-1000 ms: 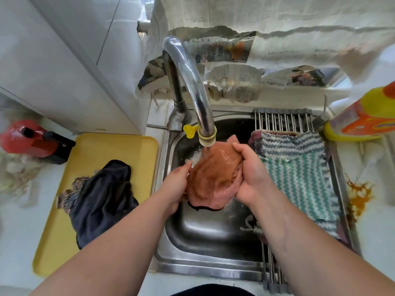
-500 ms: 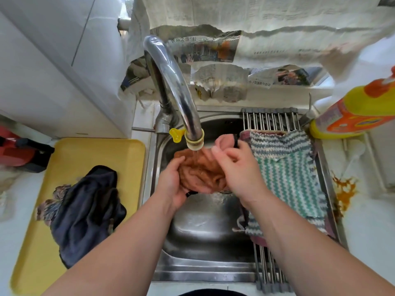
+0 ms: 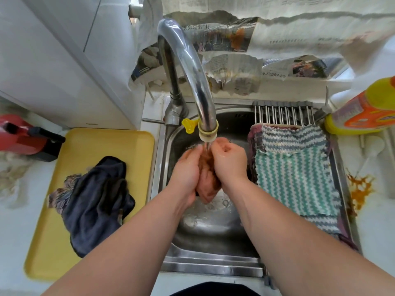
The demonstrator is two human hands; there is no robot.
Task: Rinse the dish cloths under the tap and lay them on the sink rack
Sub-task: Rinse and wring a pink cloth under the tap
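Under the tap, left hand and right hand squeeze 1 brown cloth, seemingly bunched.

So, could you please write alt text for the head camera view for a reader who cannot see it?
Two bare hands, left and right, squeeze a wet orange-brown dish cloth under the running chrome tap over a steel sink. A green-and-white zigzag cloth lies on the metal sink rack; a dark blue cloth waits on a yellow tray.

Left hand, right hand squeeze orange cloth under running tap.
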